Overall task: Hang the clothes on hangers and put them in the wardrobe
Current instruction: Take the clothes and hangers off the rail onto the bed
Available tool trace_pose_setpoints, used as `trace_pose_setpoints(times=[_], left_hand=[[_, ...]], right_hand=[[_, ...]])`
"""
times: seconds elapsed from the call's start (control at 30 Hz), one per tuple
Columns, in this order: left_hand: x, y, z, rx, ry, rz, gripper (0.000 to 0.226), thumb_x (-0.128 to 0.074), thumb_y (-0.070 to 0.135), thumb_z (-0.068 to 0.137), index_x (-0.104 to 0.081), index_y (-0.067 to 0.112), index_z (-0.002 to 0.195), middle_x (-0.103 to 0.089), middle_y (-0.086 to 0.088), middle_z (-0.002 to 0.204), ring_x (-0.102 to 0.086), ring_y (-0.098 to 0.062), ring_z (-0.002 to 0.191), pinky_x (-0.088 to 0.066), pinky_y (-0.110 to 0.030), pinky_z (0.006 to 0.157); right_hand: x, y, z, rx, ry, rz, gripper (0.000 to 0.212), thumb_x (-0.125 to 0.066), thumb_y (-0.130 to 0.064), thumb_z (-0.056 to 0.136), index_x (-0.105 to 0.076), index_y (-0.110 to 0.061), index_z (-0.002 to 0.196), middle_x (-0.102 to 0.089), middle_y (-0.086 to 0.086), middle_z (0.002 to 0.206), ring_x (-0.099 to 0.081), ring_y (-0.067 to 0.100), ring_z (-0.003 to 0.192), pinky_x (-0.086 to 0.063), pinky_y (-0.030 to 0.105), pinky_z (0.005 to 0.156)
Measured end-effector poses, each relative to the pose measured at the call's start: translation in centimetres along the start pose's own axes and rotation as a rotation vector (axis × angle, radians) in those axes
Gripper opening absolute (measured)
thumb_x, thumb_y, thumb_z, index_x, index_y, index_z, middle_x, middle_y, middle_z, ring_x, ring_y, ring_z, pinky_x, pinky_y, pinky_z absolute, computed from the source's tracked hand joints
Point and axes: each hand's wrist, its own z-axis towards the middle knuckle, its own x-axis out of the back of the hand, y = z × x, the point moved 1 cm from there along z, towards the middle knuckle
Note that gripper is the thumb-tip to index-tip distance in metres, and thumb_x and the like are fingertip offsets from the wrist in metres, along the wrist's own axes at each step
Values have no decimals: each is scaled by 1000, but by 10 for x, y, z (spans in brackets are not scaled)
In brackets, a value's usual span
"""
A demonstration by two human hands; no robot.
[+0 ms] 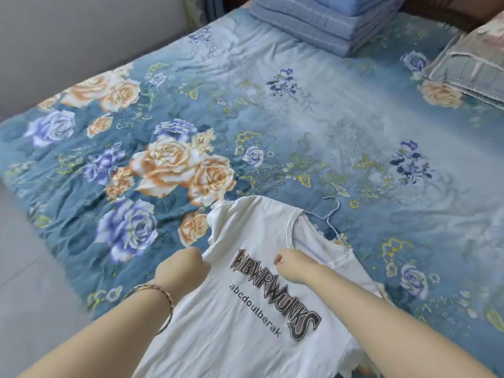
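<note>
A white T-shirt with dark printed lettering lies on the bed at the near edge, its collar pointing away from me. A pale blue wire hanger sits partly inside the collar, with its hook sticking out on the far right side. My left hand grips the shirt's left shoulder fabric with curled fingers. My right hand is curled on the chest of the shirt just below the collar, pinching the cloth. A bracelet circles my left wrist.
The bed carries a blue floral bedspread. A stack of folded blue blankets stands at the far side and a grey pillow lies at the far right. Grey floor shows at the left.
</note>
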Motion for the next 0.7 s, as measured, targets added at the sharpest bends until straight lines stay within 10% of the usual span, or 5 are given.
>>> trace_pose_setpoints(times=[0.3,0.47,0.7], left_hand=[[71,-147,-135,187,128,-289,21,-43,22,89,-43,16,68,-58,-8,90,-50,-22,82,-39,-26,71],[89,-274,-245,345,261,-447,22,-46,21,87,-49,14,66,-63,-6,86,-65,-26,96,-39,-24,68],[90,-461,-439,600,489,-481,15,-43,23,89,-52,17,80,-57,-3,89,-56,-25,85,-38,-25,69]], right_hand=[[-4,-224,-132,393,-27,-521,30,-39,-10,92,-56,-4,116,-59,13,117,-56,30,102,-48,33,83],[-56,-360,-242,657,76,-735,18,-42,-12,93,-60,-9,97,-36,0,65,-45,23,80,-27,21,52],[-188,-531,-401,931,147,-866,37,-38,-12,93,-54,-11,126,-55,13,128,-52,31,117,-44,34,95]])
